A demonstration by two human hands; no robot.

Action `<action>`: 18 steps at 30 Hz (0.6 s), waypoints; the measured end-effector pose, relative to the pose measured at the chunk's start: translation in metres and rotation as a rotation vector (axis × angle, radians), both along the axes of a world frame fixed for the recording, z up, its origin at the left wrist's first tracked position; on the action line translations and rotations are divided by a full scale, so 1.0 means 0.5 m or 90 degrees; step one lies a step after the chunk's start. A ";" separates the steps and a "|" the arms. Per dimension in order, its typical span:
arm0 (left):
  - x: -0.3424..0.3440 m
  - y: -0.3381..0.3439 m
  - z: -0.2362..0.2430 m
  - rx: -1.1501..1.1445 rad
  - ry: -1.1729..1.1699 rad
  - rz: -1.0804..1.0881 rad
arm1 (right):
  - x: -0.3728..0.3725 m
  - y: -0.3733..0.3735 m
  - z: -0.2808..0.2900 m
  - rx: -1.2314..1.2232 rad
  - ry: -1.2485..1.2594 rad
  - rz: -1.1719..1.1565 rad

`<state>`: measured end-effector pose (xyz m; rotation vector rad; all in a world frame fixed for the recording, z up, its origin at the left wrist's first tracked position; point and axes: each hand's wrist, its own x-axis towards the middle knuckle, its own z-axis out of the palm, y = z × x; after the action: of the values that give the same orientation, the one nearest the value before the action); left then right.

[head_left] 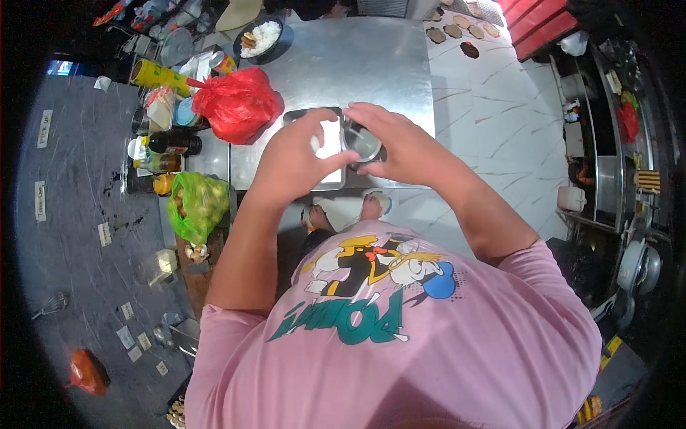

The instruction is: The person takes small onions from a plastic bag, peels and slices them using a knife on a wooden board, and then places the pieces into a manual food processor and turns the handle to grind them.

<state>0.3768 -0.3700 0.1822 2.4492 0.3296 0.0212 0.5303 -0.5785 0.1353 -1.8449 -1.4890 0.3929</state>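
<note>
Beneath the grip, a metal table (371, 64) spreads away from the body, with pale, streaked floor tiles (493, 129) to its right. At the grip, the right hand (394, 143) bends its fingers and thumb around a clear round container (364, 145), held over the table's near part. Its round end faces up toward the eye, so its axis seems to run nearly upright; its depth cannot be told. The left hand (289, 154) forms a wide curve, fingers and thumb well apart, the thumb tip overlapping the container's near left side; whether it presses there, or has hold of something pale in its curl, I cannot tell. Just left of the container and partly under the left hand lies a shallow tray (329, 187), its long axis pointing away from the body. Farther left of the grip sit a knotted red bag (236, 106) and, nearer the body, a green bag (196, 204). Beyond the grip, toward the far left, stands a dark bowl (277, 51) holding white rice (264, 37).
</note>
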 end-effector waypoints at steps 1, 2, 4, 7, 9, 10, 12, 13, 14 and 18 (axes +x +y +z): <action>0.008 -0.015 0.015 0.000 0.000 -0.006 | 0.001 -0.006 0.001 0.000 0.000 -0.006; 0.012 -0.029 0.026 0.097 0.008 -0.046 | 0.001 -0.013 0.002 0.004 0.074 -0.014; 0.028 -0.057 0.057 0.267 0.061 -0.127 | 0.007 -0.039 -0.005 0.006 0.152 -0.035; 0.052 -0.065 0.058 0.316 0.077 -0.198 | 0.053 -0.080 -0.049 -0.057 0.234 -0.067; 0.077 -0.065 0.050 0.337 0.097 -0.238 | 0.083 -0.111 -0.139 -0.144 0.223 -0.109; 0.085 -0.062 0.045 0.354 0.120 -0.261 | 0.084 -0.116 -0.171 -0.140 0.230 -0.125; 0.090 -0.067 0.045 0.362 0.126 -0.256 | 0.083 -0.126 -0.227 -0.334 0.308 -0.207; 0.090 -0.068 0.046 0.366 0.131 -0.234 | 0.081 -0.133 -0.254 -0.328 0.317 -0.220; 0.086 -0.067 0.046 0.372 0.144 -0.237 | 0.073 -0.136 -0.273 -0.298 0.360 -0.206; 0.098 -0.074 0.058 0.392 0.212 -0.255 | 0.060 -0.164 -0.341 -0.230 0.308 -0.202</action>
<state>0.4257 -0.4068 0.2111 3.0889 -0.0487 -0.5335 0.5601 -0.6604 -0.0354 -2.0290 -0.8201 0.9211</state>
